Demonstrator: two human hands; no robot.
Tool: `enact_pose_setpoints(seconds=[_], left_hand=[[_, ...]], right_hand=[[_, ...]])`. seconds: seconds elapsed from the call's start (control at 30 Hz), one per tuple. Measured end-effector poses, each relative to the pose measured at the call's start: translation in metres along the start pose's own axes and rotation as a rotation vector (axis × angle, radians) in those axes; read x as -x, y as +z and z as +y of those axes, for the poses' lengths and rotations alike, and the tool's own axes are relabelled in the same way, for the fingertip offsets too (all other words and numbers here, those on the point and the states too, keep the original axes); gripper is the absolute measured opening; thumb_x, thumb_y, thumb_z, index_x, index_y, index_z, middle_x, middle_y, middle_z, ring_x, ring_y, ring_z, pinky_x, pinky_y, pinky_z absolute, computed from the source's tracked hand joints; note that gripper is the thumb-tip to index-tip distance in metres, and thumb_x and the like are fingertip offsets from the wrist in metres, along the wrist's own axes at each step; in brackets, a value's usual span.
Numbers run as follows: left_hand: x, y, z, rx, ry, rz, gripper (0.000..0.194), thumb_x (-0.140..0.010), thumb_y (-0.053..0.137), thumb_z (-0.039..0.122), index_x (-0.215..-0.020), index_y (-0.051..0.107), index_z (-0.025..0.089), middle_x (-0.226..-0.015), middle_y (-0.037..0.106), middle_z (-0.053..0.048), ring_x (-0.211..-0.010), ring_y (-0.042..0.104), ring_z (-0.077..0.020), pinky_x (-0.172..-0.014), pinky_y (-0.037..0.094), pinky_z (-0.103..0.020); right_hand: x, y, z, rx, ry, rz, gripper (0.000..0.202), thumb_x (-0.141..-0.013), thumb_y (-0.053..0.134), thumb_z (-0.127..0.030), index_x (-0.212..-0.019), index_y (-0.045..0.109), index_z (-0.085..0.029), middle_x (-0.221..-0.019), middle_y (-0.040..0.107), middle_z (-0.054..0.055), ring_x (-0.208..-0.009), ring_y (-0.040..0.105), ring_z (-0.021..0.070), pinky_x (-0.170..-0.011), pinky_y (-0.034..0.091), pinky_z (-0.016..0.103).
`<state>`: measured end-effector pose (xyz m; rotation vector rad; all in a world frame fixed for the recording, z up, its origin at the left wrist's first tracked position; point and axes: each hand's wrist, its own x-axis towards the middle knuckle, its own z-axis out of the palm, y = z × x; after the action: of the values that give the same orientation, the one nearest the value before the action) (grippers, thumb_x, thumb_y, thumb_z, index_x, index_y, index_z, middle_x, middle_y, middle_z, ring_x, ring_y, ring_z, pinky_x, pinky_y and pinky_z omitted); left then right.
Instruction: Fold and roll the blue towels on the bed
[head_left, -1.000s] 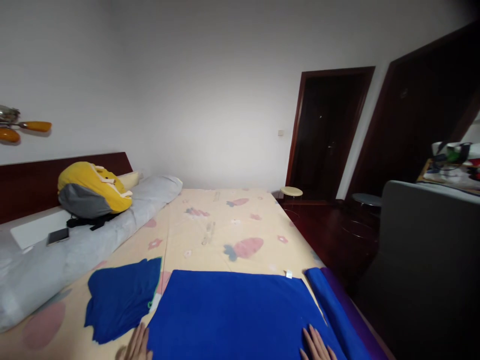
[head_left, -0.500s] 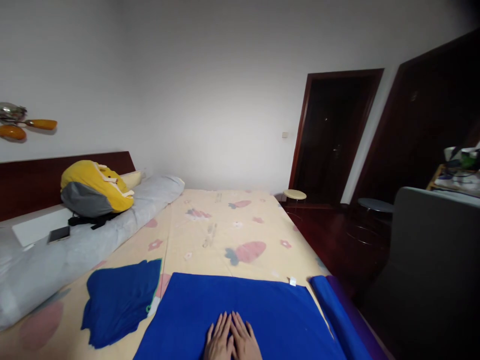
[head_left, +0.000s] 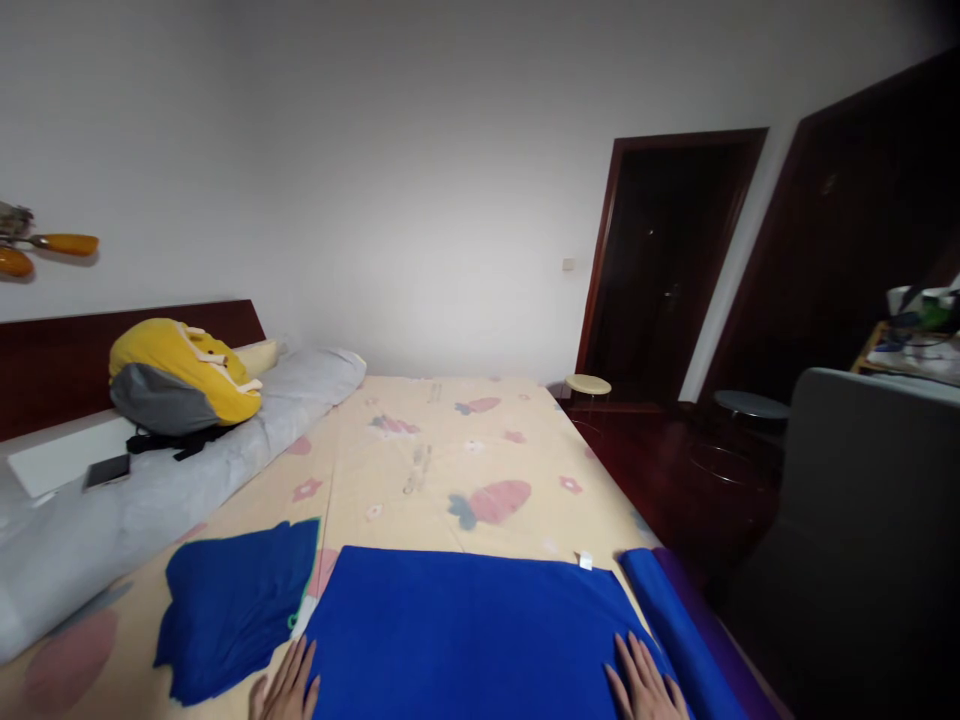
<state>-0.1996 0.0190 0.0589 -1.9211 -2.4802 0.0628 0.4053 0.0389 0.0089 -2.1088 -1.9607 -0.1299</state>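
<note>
A blue cloth (head_left: pixel 465 630) lies spread flat on the bed, with a small white tag (head_left: pixel 585 561) near its far right corner. At the cloth's left edge rests my left hand (head_left: pixel 288 684), fingers spread and palm down. My right hand (head_left: pixel 643 682) lies flat near the right edge, its fingers apart. Neither hand grips anything. Left of the spread cloth sits a folded blue drawstring bag or cloth (head_left: pixel 236 605) with green trim and a green cord end. A rolled or folded blue cloth (head_left: pixel 675 625) and a purple one (head_left: pixel 701 610) lie along the right.
The bed (head_left: pixel 442 440) has a cream sheet with a strawberry print. A grey covered bolster (head_left: pixel 225 480) carries a yellow and grey backpack (head_left: pixel 176 375), a phone (head_left: pixel 109 471) and a white flat object (head_left: pixel 67 452). Stools (head_left: pixel 588 385) and a dark chair back (head_left: pixel 870 500) stand right.
My hands have slid apart from the middle of the blue cloth, the left one to its left edge and the right one to its right edge. The view has shifted slightly.
</note>
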Motion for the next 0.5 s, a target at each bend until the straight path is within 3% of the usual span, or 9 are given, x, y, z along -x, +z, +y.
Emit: enact_pose_setpoints(seconds=[0.1, 0.2, 0.27, 0.33, 0.4, 0.5], left_hand=[[0.003, -0.013, 0.044, 0.004, 0.05, 0.066, 0.058, -0.087, 0.027, 0.023, -0.144, 0.031, 0.021, -0.156, 0.026, 0.0, -0.144, 0.029, -0.0167, -0.117, 0.023, -0.044], [0.012, -0.022, 0.117, 0.165, 0.226, 0.043, 0.059, -0.087, 0.025, 0.021, -0.146, 0.026, 0.025, -0.157, 0.023, 0.004, -0.145, 0.025, -0.0161, -0.116, 0.027, -0.041], [0.019, -0.02, 0.167, 0.252, 0.269, -0.001, 0.059, -0.088, 0.022, 0.021, -0.146, 0.021, 0.026, -0.157, 0.02, 0.004, -0.146, 0.023, -0.0164, -0.117, 0.026, -0.042], [0.024, -0.012, 0.204, 0.302, 0.274, -0.091, 0.059, -0.088, 0.022, 0.024, -0.147, 0.018, 0.025, -0.157, 0.018, 0.003, -0.146, 0.021, -0.0181, -0.119, 0.025, -0.045], [0.026, -0.001, 0.222, 0.334, 0.311, -0.166, 0.059, -0.088, 0.025, 0.029, -0.146, 0.019, 0.025, -0.157, 0.019, 0.002, -0.146, 0.021, -0.0204, -0.12, 0.021, -0.048], [0.021, 0.012, 0.208, 0.329, 0.322, -0.155, 0.058, -0.089, 0.028, 0.035, -0.146, 0.021, 0.03, -0.156, 0.019, 0.004, -0.146, 0.021, -0.0221, -0.12, 0.021, -0.051]], right_hand=[[-0.008, -0.004, -0.054, -0.092, -0.018, 0.01, 0.062, -0.09, 0.032, -0.058, -0.142, 0.041, -0.025, -0.152, 0.034, 0.007, -0.141, 0.03, 0.0288, -0.112, 0.032, 0.055], [-0.014, -0.008, -0.14, -0.253, -0.194, -0.05, 0.057, -0.093, 0.033, -0.055, -0.145, 0.033, -0.03, -0.153, 0.03, 0.004, -0.141, 0.03, 0.0264, -0.113, 0.032, 0.053], [-0.016, -0.01, -0.194, -0.346, -0.339, -0.124, 0.052, -0.096, 0.031, -0.046, -0.146, 0.029, -0.033, -0.154, 0.028, 0.002, -0.142, 0.029, 0.0251, -0.113, 0.032, 0.052], [-0.017, -0.01, -0.232, -0.408, -0.467, -0.23, 0.053, -0.095, 0.034, -0.039, -0.147, 0.025, -0.032, -0.155, 0.025, 0.003, -0.143, 0.027, 0.0245, -0.115, 0.03, 0.05], [-0.021, -0.01, -0.247, -0.439, -0.556, -0.297, 0.056, -0.094, 0.036, -0.038, -0.148, 0.022, -0.031, -0.155, 0.024, 0.004, -0.143, 0.025, 0.0246, -0.116, 0.028, 0.05], [-0.036, -0.011, -0.227, -0.42, -0.547, -0.269, 0.054, -0.095, 0.034, -0.044, -0.147, 0.023, -0.035, -0.156, 0.025, 0.001, -0.144, 0.024, 0.0242, -0.116, 0.025, 0.051]])
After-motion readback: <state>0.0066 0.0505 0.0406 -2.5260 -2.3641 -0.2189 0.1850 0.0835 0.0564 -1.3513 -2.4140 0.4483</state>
